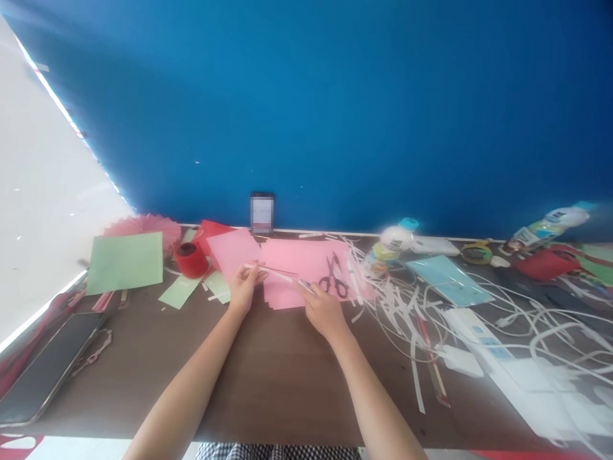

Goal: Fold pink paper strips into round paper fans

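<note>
My left hand (244, 289) is closed, fingertips pinching the lower right corner of a small pink sheet of paper (234, 247), which is tilted up. A thin white strip (279, 275) runs from these fingers toward my right hand (323, 308). That hand is closed too, pinching a small narrow whitish piece at the strip's far end; blur hides exactly what it is. Beneath both hands lies a stack of larger pink sheets (287, 295). Dark-handled scissors (335, 278) rest on the stack, just beyond my right hand, with blades pointing away.
At left are a green sheet (125, 262), a red tape roll (190, 260) and a large phone (48, 367). A small phone (262, 214) leans on the blue wall. At right are paper strips (400, 303), a bottle (390, 246), a power strip (483, 345) and tangled white cables.
</note>
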`<act>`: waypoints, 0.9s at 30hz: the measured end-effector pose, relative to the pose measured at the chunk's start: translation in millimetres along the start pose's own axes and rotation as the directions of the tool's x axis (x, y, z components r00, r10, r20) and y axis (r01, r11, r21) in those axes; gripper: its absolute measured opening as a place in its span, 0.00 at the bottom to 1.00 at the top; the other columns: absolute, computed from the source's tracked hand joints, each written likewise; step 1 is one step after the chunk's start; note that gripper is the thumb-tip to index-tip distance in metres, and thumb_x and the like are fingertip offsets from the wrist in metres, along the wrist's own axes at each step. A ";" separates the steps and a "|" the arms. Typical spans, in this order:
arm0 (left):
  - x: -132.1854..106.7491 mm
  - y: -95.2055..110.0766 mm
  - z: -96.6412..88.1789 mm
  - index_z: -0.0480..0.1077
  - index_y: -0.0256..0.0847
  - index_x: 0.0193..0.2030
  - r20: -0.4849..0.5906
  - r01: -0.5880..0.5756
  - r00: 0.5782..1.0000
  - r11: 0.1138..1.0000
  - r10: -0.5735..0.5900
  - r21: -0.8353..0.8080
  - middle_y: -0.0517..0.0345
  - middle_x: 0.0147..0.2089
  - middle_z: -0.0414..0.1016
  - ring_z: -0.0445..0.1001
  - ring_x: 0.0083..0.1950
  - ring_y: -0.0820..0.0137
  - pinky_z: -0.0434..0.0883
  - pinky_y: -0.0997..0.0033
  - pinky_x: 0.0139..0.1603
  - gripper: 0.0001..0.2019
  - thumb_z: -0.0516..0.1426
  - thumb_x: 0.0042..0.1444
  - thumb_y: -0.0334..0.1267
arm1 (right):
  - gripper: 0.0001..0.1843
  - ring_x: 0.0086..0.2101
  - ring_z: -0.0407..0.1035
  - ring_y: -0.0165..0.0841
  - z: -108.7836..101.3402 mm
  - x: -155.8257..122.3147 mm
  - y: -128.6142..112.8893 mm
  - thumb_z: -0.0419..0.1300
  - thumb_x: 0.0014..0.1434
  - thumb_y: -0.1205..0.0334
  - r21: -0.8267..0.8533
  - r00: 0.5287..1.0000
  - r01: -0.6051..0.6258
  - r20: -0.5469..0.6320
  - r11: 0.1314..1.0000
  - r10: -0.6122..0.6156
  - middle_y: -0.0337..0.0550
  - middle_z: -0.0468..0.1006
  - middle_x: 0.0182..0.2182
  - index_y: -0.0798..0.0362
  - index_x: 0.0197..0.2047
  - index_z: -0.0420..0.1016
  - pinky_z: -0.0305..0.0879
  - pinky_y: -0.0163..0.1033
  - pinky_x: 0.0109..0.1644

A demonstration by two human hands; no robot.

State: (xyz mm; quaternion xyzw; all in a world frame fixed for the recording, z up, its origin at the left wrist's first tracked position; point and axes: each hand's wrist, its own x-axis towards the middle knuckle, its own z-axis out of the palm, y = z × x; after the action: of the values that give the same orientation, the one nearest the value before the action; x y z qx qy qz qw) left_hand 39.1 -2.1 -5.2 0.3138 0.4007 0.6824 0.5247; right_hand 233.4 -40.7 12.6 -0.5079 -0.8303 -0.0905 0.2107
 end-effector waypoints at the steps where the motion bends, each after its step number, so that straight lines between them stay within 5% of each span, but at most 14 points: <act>1: -0.1 0.4 0.0 0.67 0.34 0.39 0.008 -0.002 1.000 1.000 0.002 0.011 0.47 0.40 0.75 0.75 0.33 0.69 0.71 0.62 0.44 0.17 0.60 0.44 0.43 | 0.29 0.32 0.67 0.30 -1.3 0.4 -0.1 0.46 0.50 0.77 -0.021 1.000 -0.008 0.015 1.000 0.008 0.43 0.73 0.37 0.44 0.53 0.64 0.60 0.30 0.27; 17: -0.2 4.7 -1.4 0.68 0.35 0.36 0.066 -0.023 0.998 0.996 0.018 0.091 0.50 0.37 0.75 0.75 0.35 0.68 0.72 0.62 0.43 0.15 0.59 0.45 0.44 | 0.27 0.36 0.68 0.31 -3.5 2.3 1.8 0.46 0.52 0.75 -0.066 0.992 -0.071 0.096 0.995 0.077 0.42 0.73 0.44 0.42 0.52 0.65 0.62 0.32 0.33; 27: 4.9 -0.4 -5.2 0.67 0.34 0.38 0.029 0.046 0.998 0.999 -0.047 0.004 0.50 0.37 0.75 0.74 0.30 0.72 0.72 0.63 0.43 0.18 0.61 0.42 0.43 | 0.20 0.34 0.69 0.28 2.7 1.5 3.4 0.47 0.59 0.61 0.057 0.993 -0.087 -0.074 0.995 0.091 0.42 0.76 0.35 0.45 0.55 0.62 0.59 0.28 0.31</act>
State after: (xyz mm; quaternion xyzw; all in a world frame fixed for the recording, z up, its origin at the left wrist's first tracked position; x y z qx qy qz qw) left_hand 33.7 1.6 -8.0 0.3152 0.4014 0.6646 0.5457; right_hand 235.2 -36.9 10.6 -0.5347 -0.8004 -0.0781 0.2596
